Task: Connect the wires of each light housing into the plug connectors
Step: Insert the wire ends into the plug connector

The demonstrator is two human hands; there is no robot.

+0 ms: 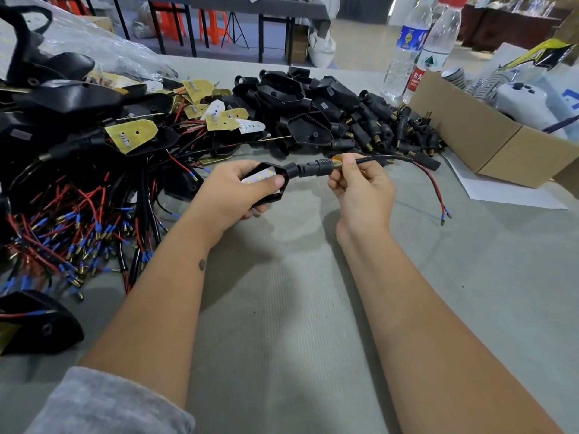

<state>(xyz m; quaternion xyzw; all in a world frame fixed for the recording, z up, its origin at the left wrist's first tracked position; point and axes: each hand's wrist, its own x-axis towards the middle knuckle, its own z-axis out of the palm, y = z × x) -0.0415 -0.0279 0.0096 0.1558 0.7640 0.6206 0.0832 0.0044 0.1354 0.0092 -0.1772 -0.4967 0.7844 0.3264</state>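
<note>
Item held: one black light housing (269,183), gripped in the left hand (232,192) above the grey table (282,308), thumb pressed flat across its white LED face, fingers curled beneath. A black plug connector (310,168) sat on the housing's neck. The right hand (360,189) pinched the brass threaded end of that connector between thumb and forefinger (remaining fingers curled loosely under). The sheathed wire (404,160) ran out rightward past the pinch, splitting into red and black leads whose blue-tipped ends lay on the table.

Surroundings: a tangle of wired housings (78,198) lay left of the hands; a heap of empty housings and loose connectors (344,117) lay behind them, well apart. A cardboard box (488,145) stood to the right, two water bottles (419,48) beyond it. Contents of the box were hard to make out, possibly white devices.
</note>
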